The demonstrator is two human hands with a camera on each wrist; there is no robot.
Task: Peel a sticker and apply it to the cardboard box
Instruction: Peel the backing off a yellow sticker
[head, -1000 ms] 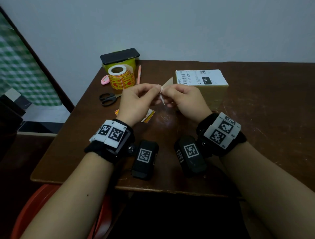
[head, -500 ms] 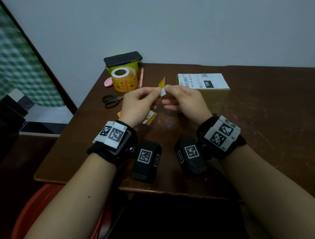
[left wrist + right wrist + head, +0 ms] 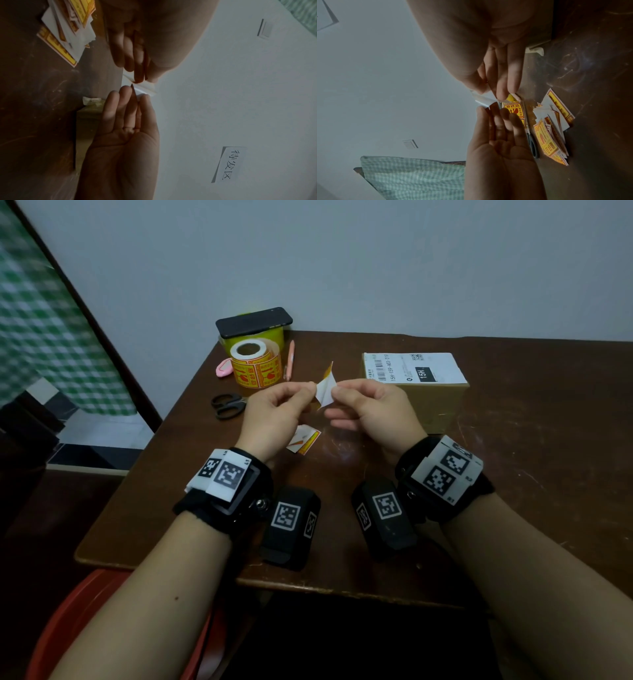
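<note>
both hands hold one sticker (image 3: 324,390) in the air just in front of the cardboard box (image 3: 423,386): left hand (image 3: 274,419) and right hand (image 3: 371,414) each pinch it between thumb and fingertips. the box's white shipping label (image 3: 412,368) reads "15h". left of the box stands a yellow sticker roll (image 3: 256,366).

- Sticker (image 3: 324,392) pinched between both hands: white back, yellow-orange edge.
- Cardboard box (image 3: 432,402) beyond the pinch: tan, white label.
- Roll (image 3: 255,366) left of it: yellow, red print.
- Table (image 3: 513,440): dark brown.
</note>
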